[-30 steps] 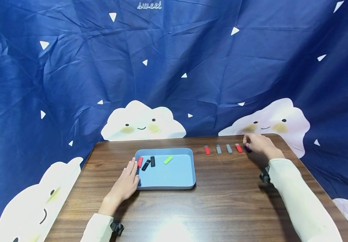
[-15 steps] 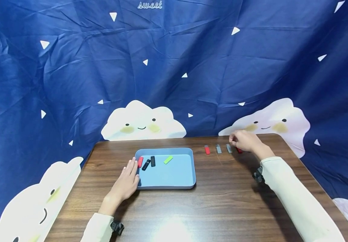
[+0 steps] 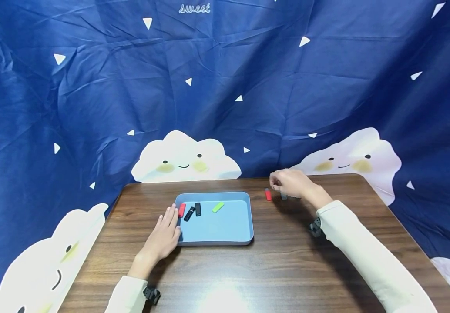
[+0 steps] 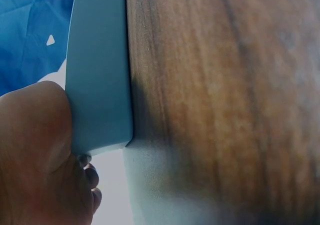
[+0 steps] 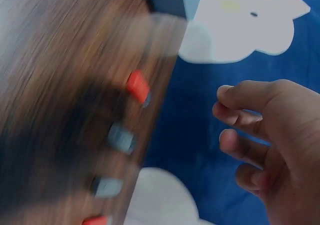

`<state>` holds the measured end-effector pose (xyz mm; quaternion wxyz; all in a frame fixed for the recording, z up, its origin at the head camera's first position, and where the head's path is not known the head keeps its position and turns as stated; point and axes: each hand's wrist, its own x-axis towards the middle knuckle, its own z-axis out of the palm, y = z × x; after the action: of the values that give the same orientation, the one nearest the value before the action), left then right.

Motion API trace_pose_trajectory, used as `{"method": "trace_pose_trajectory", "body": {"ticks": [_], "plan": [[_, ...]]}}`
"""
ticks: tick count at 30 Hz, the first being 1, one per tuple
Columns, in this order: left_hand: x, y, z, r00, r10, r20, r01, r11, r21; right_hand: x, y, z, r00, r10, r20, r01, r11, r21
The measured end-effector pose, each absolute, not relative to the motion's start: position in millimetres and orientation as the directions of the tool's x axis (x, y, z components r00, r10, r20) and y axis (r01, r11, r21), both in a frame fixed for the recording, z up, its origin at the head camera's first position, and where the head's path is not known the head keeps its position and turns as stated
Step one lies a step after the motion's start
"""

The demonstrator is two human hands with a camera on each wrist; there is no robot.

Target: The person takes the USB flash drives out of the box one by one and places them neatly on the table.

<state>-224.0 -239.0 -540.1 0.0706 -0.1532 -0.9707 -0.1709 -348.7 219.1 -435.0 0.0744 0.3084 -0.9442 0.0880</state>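
Note:
My left hand [image 3: 161,237] lies with straight fingers along the left rim of a blue tray [image 3: 213,243]. In the left wrist view, that palm touches the tray's outer wall [image 4: 100,75]. Inside the tray lie a red USB stick [image 3: 182,210], two black USB sticks [image 3: 189,214] and a green one [image 3: 218,207]. Over the back of the table hovers my right hand [image 3: 293,182], fingers loosely curled, with nothing showing between them in the right wrist view. Below it are a red USB stick [image 5: 138,85], two grey ones [image 5: 121,138] and another red one [image 5: 95,220].
The sticks on the wooden table [image 3: 225,269] form a row near its back edge, right of the tray. My right forearm [image 3: 370,252] crosses the table's right side. A blue cloth [image 3: 225,108] with clouds hangs behind.
My right hand has moved left from beside a purple stick at the row's right end, passing over the sticks towards the tray. The left hand and tray have stayed put.

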Motion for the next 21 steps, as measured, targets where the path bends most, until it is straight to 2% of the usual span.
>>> {"method": "trace_pose_trajectory", "body": {"ticks": [21], "plan": [[-230.6,-245.3,-551.1,-0.952,0.273,0.140,0.303,0.911,0.279,-335.3,113.9,-418.0,-0.681,-0.711,0.175,-0.728,0.682,-0.066]]}}
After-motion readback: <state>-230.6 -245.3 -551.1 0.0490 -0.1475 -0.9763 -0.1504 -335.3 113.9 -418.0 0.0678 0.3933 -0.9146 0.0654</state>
